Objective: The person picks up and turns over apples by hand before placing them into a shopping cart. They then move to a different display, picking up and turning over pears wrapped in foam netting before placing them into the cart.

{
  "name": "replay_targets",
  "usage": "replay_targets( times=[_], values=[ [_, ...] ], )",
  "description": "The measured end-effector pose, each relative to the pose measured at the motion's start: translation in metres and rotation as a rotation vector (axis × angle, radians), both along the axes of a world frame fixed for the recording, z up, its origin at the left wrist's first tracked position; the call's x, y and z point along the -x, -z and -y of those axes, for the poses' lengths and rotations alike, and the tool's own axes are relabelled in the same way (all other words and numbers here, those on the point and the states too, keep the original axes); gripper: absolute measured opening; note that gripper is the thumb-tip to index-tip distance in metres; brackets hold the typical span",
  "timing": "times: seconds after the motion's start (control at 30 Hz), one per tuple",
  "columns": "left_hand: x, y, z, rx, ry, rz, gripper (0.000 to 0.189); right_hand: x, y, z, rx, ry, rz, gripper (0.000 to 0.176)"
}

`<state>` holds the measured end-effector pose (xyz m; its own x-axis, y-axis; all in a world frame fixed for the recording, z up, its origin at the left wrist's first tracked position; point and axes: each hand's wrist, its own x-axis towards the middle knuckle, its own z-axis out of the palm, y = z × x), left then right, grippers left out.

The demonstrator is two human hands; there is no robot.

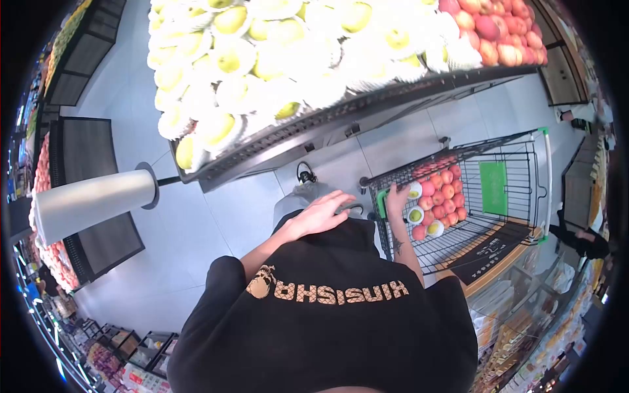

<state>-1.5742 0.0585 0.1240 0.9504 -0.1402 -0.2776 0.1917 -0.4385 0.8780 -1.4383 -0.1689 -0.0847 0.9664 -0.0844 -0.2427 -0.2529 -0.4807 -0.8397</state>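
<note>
My left hand (321,213) rests palm down against the front of my black shirt (347,327), fingers stretched out and holding nothing. My right hand (397,200) reaches over the near end of a wire shopping cart (429,252), beside its green end piece (382,204). Its fingers are curled right next to a net-wrapped pear (414,190); whether they grip the pear or the cart wire is hidden. Red apples (447,191) lie grouped in the cart, with two more wrapped pears, one greenish (415,215) and one yellow (434,228), at their near side.
Ahead, a black-edged stand (314,128) bears net-wrapped pears (229,59) and red apples (501,33). A roll of bags (98,200) stands at the left. Behind the cart are a dark sign (488,252) and clear bins (508,295). Another person (583,241) is at the far right.
</note>
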Motion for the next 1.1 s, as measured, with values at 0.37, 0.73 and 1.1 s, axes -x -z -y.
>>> replay_targets(
  times=[0.37, 0.73, 1.1],
  values=[
    [0.003, -0.073, -0.125, 0.022, -0.411, 0.543, 0.022, -0.002, -0.024, -0.015, 0.0, 0.043, -0.197, 0.058],
    [-0.028, -0.112, -0.184, -0.235, -0.869, 0.657, 0.028, 0.002, -0.028, -0.02, 0.401, 0.122, -0.131, 0.062],
    [-0.084, -0.112, -0.227, -0.585, -0.936, 0.486, 0.084, -0.042, -0.329, -0.293, -0.027, -0.974, 0.797, 0.048]
  ],
)
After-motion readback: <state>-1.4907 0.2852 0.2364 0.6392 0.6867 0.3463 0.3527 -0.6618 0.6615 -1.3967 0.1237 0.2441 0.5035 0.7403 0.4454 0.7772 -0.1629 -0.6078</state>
